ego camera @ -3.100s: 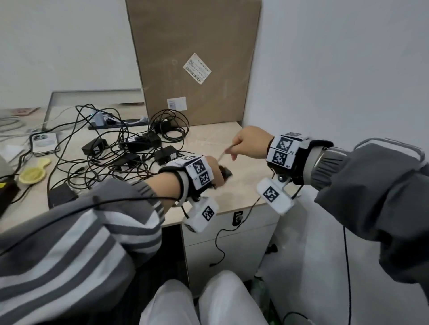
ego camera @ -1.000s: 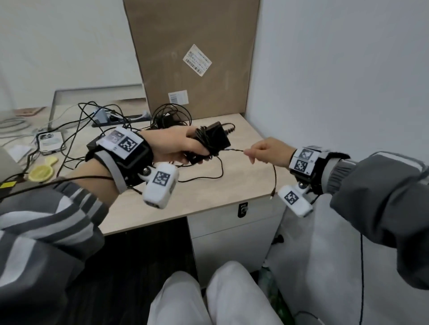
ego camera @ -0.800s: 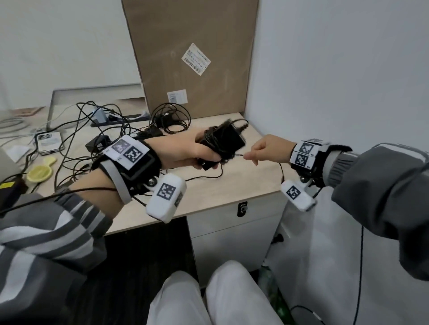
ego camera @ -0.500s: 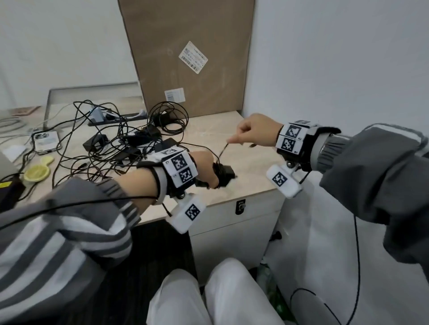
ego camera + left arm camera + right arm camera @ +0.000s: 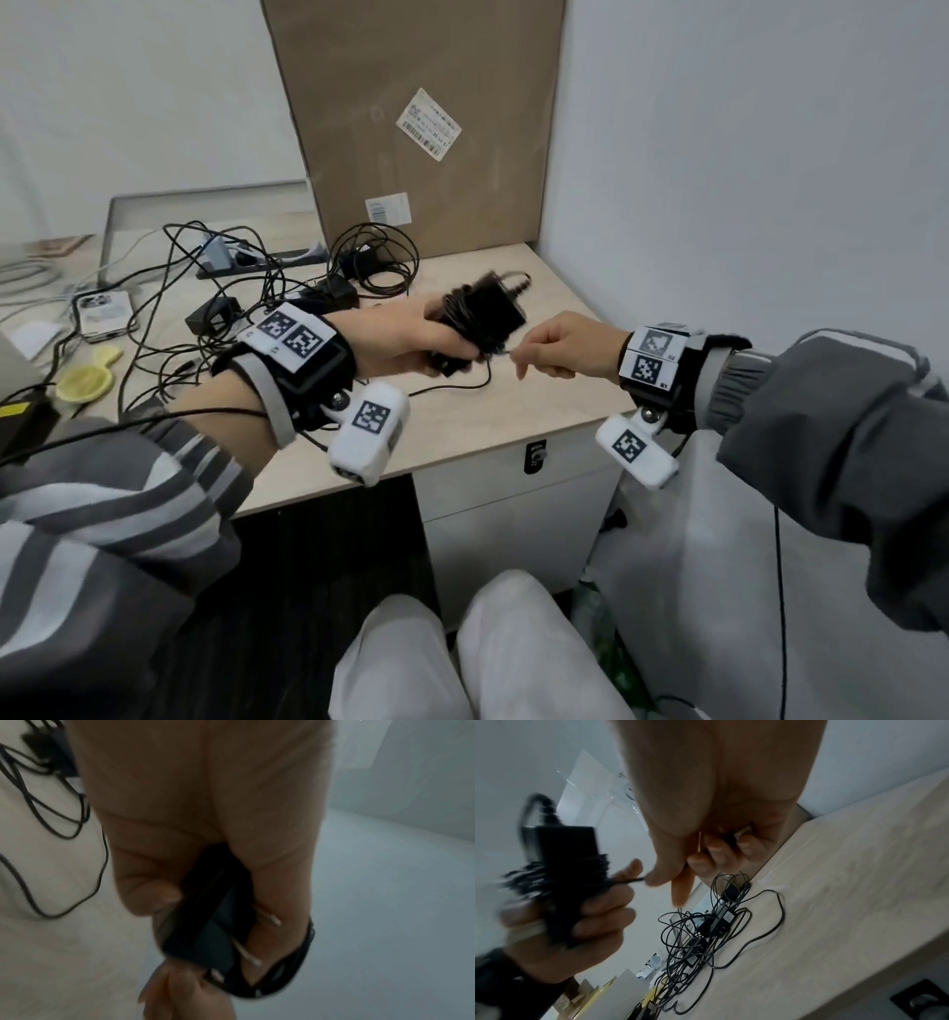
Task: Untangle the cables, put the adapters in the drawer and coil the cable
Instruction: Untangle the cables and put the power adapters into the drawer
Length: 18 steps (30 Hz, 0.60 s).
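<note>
1. Coiling step: left hand (image 5: 411, 336) grips the adapter (image 5: 488, 313) above the desk (image 5: 462, 411).
2. Right hand (image 5: 565, 347) pinches its cable (image 5: 628, 880).
3. Next: probably another wrap; the remaining slack is blurred.

We see a black adapter (image 5: 488, 313) held up above the table (image 5: 513, 411), its thin black cable (image 5: 462, 329) wound in tight turns round its body, two metal prongs showing. More black adapters (image 5: 210, 316) lie tangled in loose cables (image 5: 154, 308) on the table's left. The white drawer (image 5: 488, 473) below is closed.
</note>
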Each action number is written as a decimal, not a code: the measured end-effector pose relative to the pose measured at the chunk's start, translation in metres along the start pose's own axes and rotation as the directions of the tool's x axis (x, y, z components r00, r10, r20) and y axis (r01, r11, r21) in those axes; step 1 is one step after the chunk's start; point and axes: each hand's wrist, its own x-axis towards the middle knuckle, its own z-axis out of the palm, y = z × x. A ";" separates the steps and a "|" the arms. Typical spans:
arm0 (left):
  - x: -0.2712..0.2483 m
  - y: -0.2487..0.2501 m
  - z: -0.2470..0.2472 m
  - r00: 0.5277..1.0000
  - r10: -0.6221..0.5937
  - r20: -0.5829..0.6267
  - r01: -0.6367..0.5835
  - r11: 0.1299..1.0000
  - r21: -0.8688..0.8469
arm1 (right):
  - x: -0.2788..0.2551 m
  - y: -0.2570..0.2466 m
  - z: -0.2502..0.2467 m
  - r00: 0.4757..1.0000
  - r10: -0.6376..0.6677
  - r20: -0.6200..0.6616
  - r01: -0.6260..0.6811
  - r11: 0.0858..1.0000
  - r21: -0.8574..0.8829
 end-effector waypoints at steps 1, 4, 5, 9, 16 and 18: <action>-0.001 0.001 0.009 0.996 -0.047 0.082 0.038 0.994 0.104 | 0.003 -0.003 -0.001 1.000 0.009 0.005 -0.009 0.998 -0.063; 0.002 0.006 0.030 0.949 -0.301 0.089 0.196 0.790 0.580 | 0.009 -0.016 -0.003 0.995 0.008 0.101 0.022 0.957 -0.290; 0.006 0.007 0.033 0.925 -0.379 0.007 0.257 0.640 0.724 | 0.010 -0.021 -0.003 0.990 0.014 0.141 0.036 0.938 -0.345; 0.022 -0.002 0.038 0.872 -0.439 -0.215 0.405 0.401 0.822 | 0.013 -0.042 0.005 0.986 0.032 0.164 0.055 0.863 -0.502; 0.037 -0.023 0.029 0.877 -0.193 -0.440 0.351 0.883 0.313 | 0.018 -0.041 0.023 0.925 -0.176 -0.336 0.040 0.927 -0.374; 0.037 -0.023 0.030 0.863 -0.193 -0.466 0.294 0.944 0.153 | 0.018 -0.038 0.026 0.869 -0.171 -0.464 0.066 0.970 -0.234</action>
